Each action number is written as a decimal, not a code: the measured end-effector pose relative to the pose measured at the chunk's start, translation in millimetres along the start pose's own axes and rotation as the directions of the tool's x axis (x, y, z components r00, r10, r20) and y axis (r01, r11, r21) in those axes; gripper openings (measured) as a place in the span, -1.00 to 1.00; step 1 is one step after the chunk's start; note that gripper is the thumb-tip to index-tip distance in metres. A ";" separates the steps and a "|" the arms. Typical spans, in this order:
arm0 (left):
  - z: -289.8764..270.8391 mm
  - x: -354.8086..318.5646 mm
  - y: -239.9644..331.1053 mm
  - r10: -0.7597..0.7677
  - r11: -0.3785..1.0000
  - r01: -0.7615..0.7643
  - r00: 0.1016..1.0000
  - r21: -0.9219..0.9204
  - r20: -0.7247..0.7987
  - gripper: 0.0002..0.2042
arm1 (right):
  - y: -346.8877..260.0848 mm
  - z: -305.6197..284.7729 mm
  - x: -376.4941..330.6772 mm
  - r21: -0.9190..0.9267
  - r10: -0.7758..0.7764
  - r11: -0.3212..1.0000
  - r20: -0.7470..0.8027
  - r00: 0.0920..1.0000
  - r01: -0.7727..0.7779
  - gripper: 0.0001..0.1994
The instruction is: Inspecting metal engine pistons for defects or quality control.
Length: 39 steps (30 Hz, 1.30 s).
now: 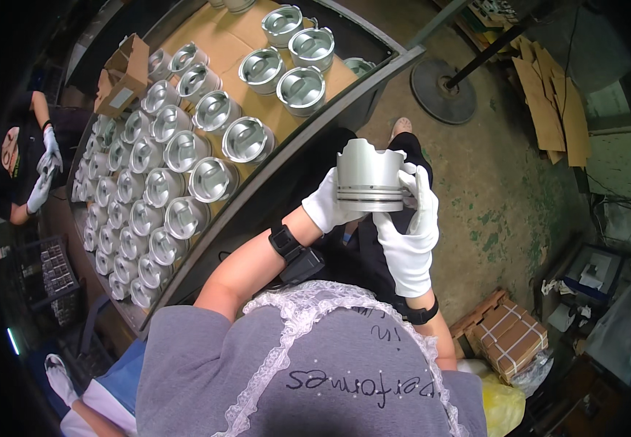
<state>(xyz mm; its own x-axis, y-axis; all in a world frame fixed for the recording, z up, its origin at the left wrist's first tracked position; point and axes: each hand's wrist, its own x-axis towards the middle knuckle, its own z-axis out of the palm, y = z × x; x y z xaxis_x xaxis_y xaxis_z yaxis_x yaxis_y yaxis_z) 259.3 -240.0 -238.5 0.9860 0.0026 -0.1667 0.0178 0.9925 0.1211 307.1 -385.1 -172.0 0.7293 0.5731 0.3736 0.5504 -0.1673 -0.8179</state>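
A smooth, silver-grey cylindrical metal piston is held in front of the person's body, away from the surface, with its grooved end toward the lower edge of the view and its notched skirt toward the upper. The white-gloved left hand holds its left side; those fingers pass behind the metal, so how far they close cannot be told. The white-gloved right hand has its fingers bent around the right side, with the thumb near the grooved rim, partly open to the width of the part.

The main risk is a slip: smooth round metal against glove fabric gives little to hook onto, and if one hand lets go early, the piston could roll out and strike the person's legs or the worn concrete floor, denting a groove edge. The dark-framed surface, covered with brown cardboard, stands just to the left; a careless swing that way could knock the skirt on its hard frame. The many silver pistons standing there are closely packed, so a sleeve-less forearm or the black wrist device on the left arm could nudge them together, scratching their sides or tipping one over.
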 end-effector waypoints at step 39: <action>103.4 -30.8 -23.3 0.316 -0.815 -0.117 0.731 0.568 0.604 -0.11 | 33.3 4.4 15.3 0.838 0.469 -0.445 0.518 0.715 -0.315 -0.55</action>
<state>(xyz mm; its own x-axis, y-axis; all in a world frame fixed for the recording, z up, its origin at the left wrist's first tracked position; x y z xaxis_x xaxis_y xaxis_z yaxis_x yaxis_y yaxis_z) 245.6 -275.9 -135.0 0.8267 0.2420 0.5080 -0.0354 -0.8786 0.4763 334.8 -378.4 -195.4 0.5693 0.7469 -0.3435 -0.8155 0.5662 -0.1202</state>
